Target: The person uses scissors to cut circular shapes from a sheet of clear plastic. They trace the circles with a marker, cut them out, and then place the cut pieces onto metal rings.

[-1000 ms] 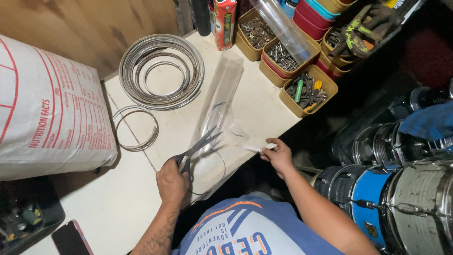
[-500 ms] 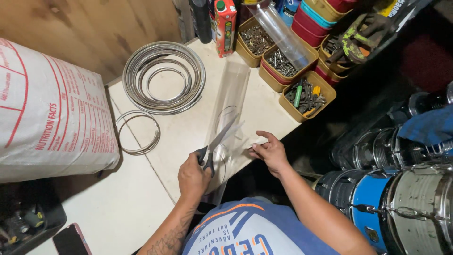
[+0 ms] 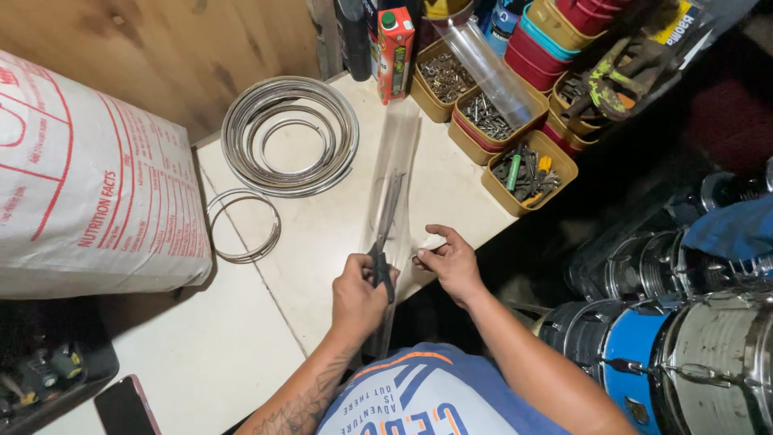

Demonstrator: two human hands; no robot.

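My left hand (image 3: 358,296) grips the dark handles of a pair of scissors (image 3: 385,229) whose long blades point away from me along a clear plastic strip (image 3: 400,157). The strip lies lengthwise on the pale worktop (image 3: 322,234), running from my body toward the bins at the back. My right hand (image 3: 451,262) rests just right of the scissors, fingers pinching the near right edge of the clear strip, with a small white piece (image 3: 432,241) at its fingertips.
A stack of metal hoops (image 3: 290,135) and a single hoop (image 3: 244,225) lie to the left. A big white sack (image 3: 76,185) fills the far left. Yellow bins of screws and tools (image 3: 499,129) line the back right. Drums (image 3: 676,354) stand at right. A phone (image 3: 125,407) lies near the bottom left.
The scissors have swung from pointing right-and-up to lying straight along the clear strip. My left hand moved right toward the right hand, which stayed at the strip's edge.
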